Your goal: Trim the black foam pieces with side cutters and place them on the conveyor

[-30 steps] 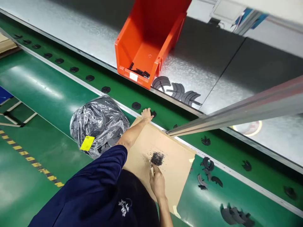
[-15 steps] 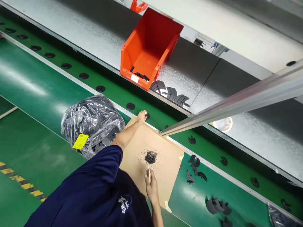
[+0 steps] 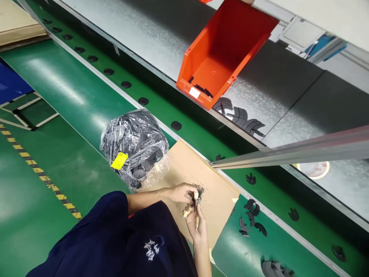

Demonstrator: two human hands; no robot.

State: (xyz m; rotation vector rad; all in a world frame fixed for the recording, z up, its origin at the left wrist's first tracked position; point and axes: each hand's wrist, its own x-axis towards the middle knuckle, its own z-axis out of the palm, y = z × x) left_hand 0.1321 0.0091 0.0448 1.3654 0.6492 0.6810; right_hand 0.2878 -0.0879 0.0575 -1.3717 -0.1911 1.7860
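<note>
A brown cardboard sheet (image 3: 188, 165) lies on the green belt (image 3: 72, 115), with a small heap of black crumbs (image 3: 199, 189) on it. My left hand (image 3: 180, 192) is curled beside that heap, fingers pinched on something too small to name. My right hand (image 3: 196, 221) sits just below it, closed around a thin pale stick-like tool (image 3: 197, 218). The two hands touch over the cardboard.
A clear plastic bag of black flat parts with a yellow tag (image 3: 134, 144) rests left of the cardboard. An orange bin (image 3: 225, 54) stands on the metal shelf, black curved parts (image 3: 242, 117) beside it. More black parts (image 3: 252, 215) lie scattered on the belt at right. A metal rail (image 3: 288, 152) crosses overhead.
My left hand has drawn back from the far edge of the cardboard to the crumb heap and met my right hand. The view has shifted left.
</note>
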